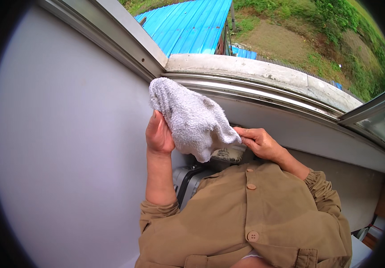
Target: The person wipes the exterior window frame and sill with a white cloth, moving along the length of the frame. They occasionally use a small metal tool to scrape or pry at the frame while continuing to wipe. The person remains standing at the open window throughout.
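Note:
A whitish terry cloth hangs bunched between my hands, just in front of the corner of the window frame. My left hand supports it from the left side; the thumb shows against the fabric, and the other fingers are hidden behind it. At the cloth's right end, my right hand pinches a corner between thumb and fingers. The cloth's upper end reaches the metal window track, and I cannot tell whether it touches.
A pale wall stands close on the left. The window is open, with a rough outer ledge beyond its track. Outside lie a blue metal roof and greenery. Below the cloth is a silver case with a black strip.

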`<action>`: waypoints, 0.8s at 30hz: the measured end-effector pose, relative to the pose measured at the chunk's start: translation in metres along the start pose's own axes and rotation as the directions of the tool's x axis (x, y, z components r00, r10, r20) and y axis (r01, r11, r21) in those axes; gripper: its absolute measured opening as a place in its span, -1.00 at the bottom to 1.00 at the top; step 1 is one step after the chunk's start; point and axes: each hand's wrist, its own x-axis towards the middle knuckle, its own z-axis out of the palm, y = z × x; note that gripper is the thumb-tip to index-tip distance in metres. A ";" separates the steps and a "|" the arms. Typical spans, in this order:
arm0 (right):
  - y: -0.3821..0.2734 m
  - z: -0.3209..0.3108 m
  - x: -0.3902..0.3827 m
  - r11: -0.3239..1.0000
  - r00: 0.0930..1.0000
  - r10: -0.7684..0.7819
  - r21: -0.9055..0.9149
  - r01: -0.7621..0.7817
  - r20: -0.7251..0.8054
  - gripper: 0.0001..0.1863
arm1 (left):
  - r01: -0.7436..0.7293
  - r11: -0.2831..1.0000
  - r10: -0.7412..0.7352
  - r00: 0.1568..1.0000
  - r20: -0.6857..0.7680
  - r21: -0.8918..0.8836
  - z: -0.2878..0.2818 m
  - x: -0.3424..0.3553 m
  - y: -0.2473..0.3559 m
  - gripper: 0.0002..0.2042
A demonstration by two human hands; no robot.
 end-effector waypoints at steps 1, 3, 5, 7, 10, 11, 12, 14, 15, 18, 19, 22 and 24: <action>-0.001 0.000 -0.004 1.000 1.000 -0.012 0.018 0.012 -0.017 -0.63 | -0.008 1.000 0.008 1.000 0.003 0.002 0.001 0.000 0.001 -0.30; -0.015 0.002 -0.008 0.991 0.996 -0.053 0.120 0.061 -0.069 -0.64 | -0.028 0.999 0.030 0.999 -0.043 0.043 -0.002 0.000 0.002 -0.35; -0.015 -0.005 -0.009 0.935 0.992 -0.037 0.346 0.077 -0.121 -0.64 | -0.034 0.997 0.041 0.994 -0.100 0.067 -0.007 0.000 0.004 -0.39; -0.022 -0.006 -0.004 0.870 0.986 0.041 0.491 0.044 -0.162 -0.66 | -0.028 0.997 0.040 0.985 -0.167 0.073 -0.016 0.001 0.005 -0.42; 0.016 -0.012 0.004 0.878 0.916 0.354 0.405 -0.255 -0.189 -0.66 | -0.016 0.998 0.027 0.980 -0.199 0.057 -0.010 0.000 0.000 -0.46; 0.022 -0.007 0.005 0.943 0.943 0.289 0.221 -0.249 -0.168 -0.67 | -0.039 0.997 0.054 0.968 -0.246 0.065 -0.008 -0.003 -0.003 -0.47; 0.026 -0.005 0.005 0.949 0.952 0.278 0.187 -0.252 -0.129 -0.70 | -0.040 0.998 0.049 0.974 -0.221 0.045 -0.004 -0.002 -0.005 -0.46; 0.018 -0.001 0.005 0.930 0.939 0.319 0.232 -0.285 -0.126 -0.72 | -0.040 0.999 0.040 0.983 -0.181 0.006 0.004 0.000 -0.006 -0.46; 0.021 0.000 0.007 0.942 0.939 0.318 0.152 -0.298 -0.131 -0.73 | -0.042 0.999 0.042 0.981 -0.188 0.004 0.013 0.001 -0.001 -0.44; 0.029 -0.002 0.008 0.935 0.942 0.313 -0.134 -0.327 -0.119 -0.74 | -0.070 0.996 0.061 0.988 -0.139 -0.063 0.028 0.003 0.013 -0.44; 0.032 0.001 0.005 0.908 0.943 0.321 -0.252 -0.334 -0.091 -0.74 | -0.108 0.993 0.102 0.986 -0.133 -0.041 0.033 0.004 0.018 -0.46; 0.020 0.015 0.006 0.890 0.958 0.277 -0.395 -0.228 0.073 -0.76 | -0.177 0.984 0.177 0.965 -0.191 0.016 0.042 0.009 0.024 -0.47; 0.010 0.028 0.007 0.940 0.990 0.117 -0.329 -0.087 0.074 -0.77 | -0.175 0.984 0.178 0.959 -0.219 0.035 0.039 0.009 0.023 -0.47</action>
